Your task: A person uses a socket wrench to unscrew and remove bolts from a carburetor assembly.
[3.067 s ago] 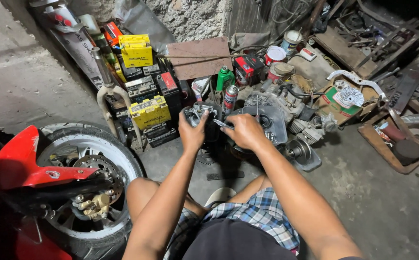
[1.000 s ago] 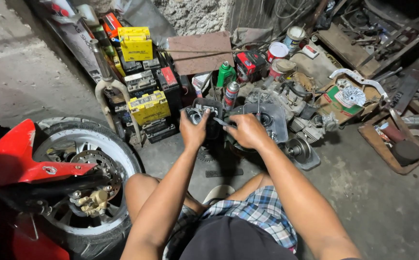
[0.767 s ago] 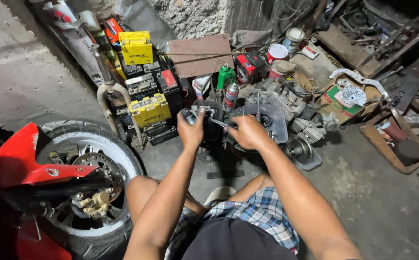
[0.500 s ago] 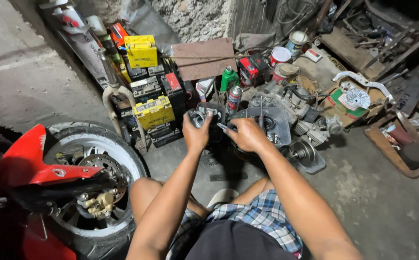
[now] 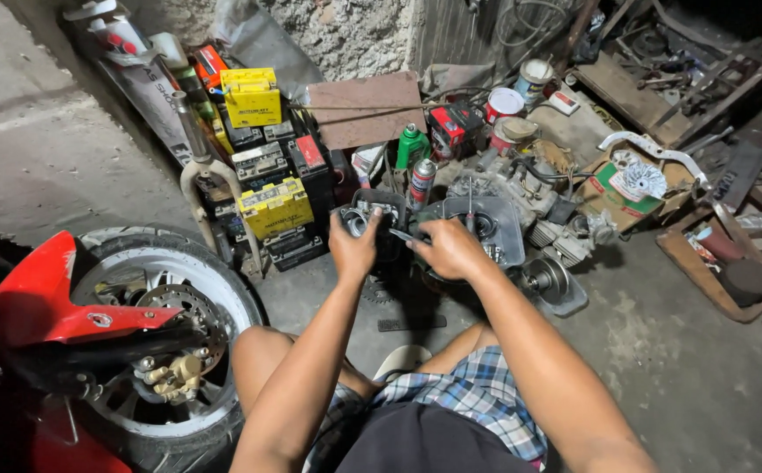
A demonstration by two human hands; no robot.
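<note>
My left hand point(image 5: 353, 248) grips a small dark metal engine part point(image 5: 370, 213), holding it up in front of me. My right hand point(image 5: 448, 250) is closed on a thin metal tool point(image 5: 404, 235) whose tip points at that part. Just behind the hands lies a grey engine casing point(image 5: 493, 223) on the concrete floor, with a screwdriver standing in it. My knees and checked shorts fill the bottom of the view.
A red motorcycle's front wheel point(image 5: 149, 328) with its red fender is at my left. Yellow and black batteries point(image 5: 274, 206) are stacked by the wall. Spray cans point(image 5: 419, 181), tins, engine parts and wooden trays of scrap point(image 5: 721, 263) crowd the back and right.
Both hands stay on the part and the tool, shifting only slightly. The view has drifted a little.
</note>
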